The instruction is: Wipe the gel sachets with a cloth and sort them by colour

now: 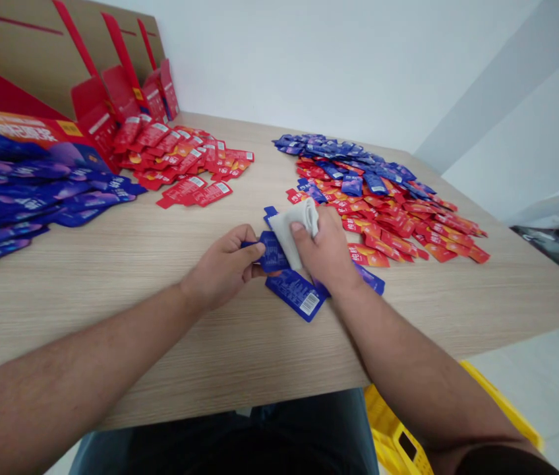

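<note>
left hand (223,267): pinched on blue sachet (273,252), held just above table | right hand (323,247): clamped on folded white cloth (293,231), cloth against sachet | second blue sachet (295,295): flat on wood-grain table (111,323), under hands | red-and-blue sachet pile (383,224): just beyond right hand

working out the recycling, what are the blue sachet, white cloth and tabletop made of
The blue sachet looks like glossy metallised plastic film, going by its bright sheen and crisp sealed edges. The white cloth seems a matte soft fabric, though its soft folds could also be thick paper. The tabletop looks like wood-grain laminate, with an even, printed-looking grain.
</note>
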`<control>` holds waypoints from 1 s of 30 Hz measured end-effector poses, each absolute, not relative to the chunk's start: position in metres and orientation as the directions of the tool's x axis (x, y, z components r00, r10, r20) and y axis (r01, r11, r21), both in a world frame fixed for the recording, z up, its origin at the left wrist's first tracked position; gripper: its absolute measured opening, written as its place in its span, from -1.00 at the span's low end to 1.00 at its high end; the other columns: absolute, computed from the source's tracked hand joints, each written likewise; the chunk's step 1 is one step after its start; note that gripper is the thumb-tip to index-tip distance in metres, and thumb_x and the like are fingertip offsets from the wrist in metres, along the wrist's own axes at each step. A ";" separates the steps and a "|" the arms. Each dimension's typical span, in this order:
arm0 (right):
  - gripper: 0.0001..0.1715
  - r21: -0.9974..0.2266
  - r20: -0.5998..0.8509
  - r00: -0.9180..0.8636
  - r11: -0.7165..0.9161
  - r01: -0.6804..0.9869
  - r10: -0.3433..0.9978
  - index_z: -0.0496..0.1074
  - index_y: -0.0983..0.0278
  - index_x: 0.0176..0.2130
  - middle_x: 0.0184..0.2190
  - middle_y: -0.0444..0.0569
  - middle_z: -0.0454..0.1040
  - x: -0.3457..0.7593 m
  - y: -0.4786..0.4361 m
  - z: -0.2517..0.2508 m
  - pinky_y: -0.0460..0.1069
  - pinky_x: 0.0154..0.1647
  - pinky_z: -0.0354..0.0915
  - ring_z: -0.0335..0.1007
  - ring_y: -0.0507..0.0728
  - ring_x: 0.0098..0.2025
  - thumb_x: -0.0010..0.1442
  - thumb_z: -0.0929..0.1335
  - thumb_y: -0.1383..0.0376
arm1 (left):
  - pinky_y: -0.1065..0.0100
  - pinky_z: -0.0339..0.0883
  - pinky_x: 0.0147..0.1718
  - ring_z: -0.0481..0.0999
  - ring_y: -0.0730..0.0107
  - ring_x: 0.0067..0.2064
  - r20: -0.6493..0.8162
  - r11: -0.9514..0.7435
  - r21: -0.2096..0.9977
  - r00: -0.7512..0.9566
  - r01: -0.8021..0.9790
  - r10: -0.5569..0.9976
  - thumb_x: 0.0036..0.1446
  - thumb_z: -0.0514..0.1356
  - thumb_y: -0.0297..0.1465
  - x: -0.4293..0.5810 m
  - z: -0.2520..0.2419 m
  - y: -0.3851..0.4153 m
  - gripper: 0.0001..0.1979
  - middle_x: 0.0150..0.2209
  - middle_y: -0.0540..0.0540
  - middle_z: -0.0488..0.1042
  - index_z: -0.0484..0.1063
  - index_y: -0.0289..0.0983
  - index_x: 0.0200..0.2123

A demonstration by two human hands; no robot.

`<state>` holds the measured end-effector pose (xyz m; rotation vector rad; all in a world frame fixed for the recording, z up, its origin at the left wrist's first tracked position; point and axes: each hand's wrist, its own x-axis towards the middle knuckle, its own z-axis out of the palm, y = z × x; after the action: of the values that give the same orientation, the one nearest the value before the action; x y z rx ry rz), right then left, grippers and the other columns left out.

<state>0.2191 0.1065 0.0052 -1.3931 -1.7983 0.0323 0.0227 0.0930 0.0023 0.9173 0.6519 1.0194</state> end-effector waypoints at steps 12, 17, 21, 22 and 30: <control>-0.62 -0.587 0.481 0.082 0.251 0.769 0.873 0.32 0.21 -0.15 -0.28 0.07 0.47 0.221 0.110 0.000 0.16 -0.18 0.33 0.41 0.28 -0.22 0.28 0.26 -0.03 | 0.21 0.59 -0.35 0.52 0.43 -0.39 -0.085 0.224 0.861 0.306 -0.457 0.948 0.10 0.23 -0.51 0.020 0.004 0.100 -0.77 -0.44 0.04 0.42 0.17 -0.26 -0.42; -0.59 -0.603 0.548 0.111 0.300 0.739 0.829 0.32 0.19 -0.12 -0.26 0.03 0.47 0.223 0.108 0.002 0.15 -0.17 0.34 0.40 0.25 -0.23 0.29 0.25 -0.07 | 0.17 0.60 -0.34 0.57 0.38 -0.37 -0.077 0.221 0.852 0.303 -0.475 0.950 0.11 0.24 -0.50 0.019 0.003 0.102 -0.76 -0.43 0.04 0.44 0.16 -0.25 -0.40; -0.60 -0.537 0.490 -0.016 0.316 0.782 0.872 0.33 0.21 -0.12 -0.23 0.10 0.48 0.220 0.111 -0.004 0.17 -0.13 0.33 0.41 0.29 -0.18 0.29 0.25 -0.05 | 0.18 0.59 -0.38 0.55 0.39 -0.41 -0.097 0.244 0.848 0.314 -0.470 0.944 0.11 0.24 -0.50 0.018 0.001 0.103 -0.77 -0.45 0.03 0.44 0.17 -0.24 -0.39; -0.60 -0.542 0.467 0.030 0.259 0.800 0.884 0.33 0.23 -0.12 -0.22 0.13 0.49 0.224 0.115 -0.005 0.18 -0.14 0.33 0.42 0.31 -0.19 0.28 0.25 -0.02 | 0.18 0.59 -0.38 0.55 0.38 -0.41 -0.096 0.238 0.848 0.305 -0.474 0.947 0.11 0.23 -0.50 0.017 0.002 0.104 -0.77 -0.46 0.03 0.44 0.16 -0.24 -0.39; -0.53 -0.513 0.393 0.270 -0.034 0.858 0.879 0.36 0.27 -0.08 -0.23 0.13 0.50 0.256 0.126 0.006 0.11 -0.24 0.29 0.45 0.32 -0.19 0.23 0.25 -0.02 | 0.22 0.59 -0.40 0.53 0.42 -0.48 -0.027 0.073 0.882 0.104 -0.466 0.994 0.19 0.18 -0.42 -0.017 0.030 0.115 -0.88 -0.46 0.04 0.46 0.23 -0.22 -0.28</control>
<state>0.2564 0.1259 0.0056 -1.8680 -1.5688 0.0400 -0.0166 0.1146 0.0301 0.8537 0.8042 1.2959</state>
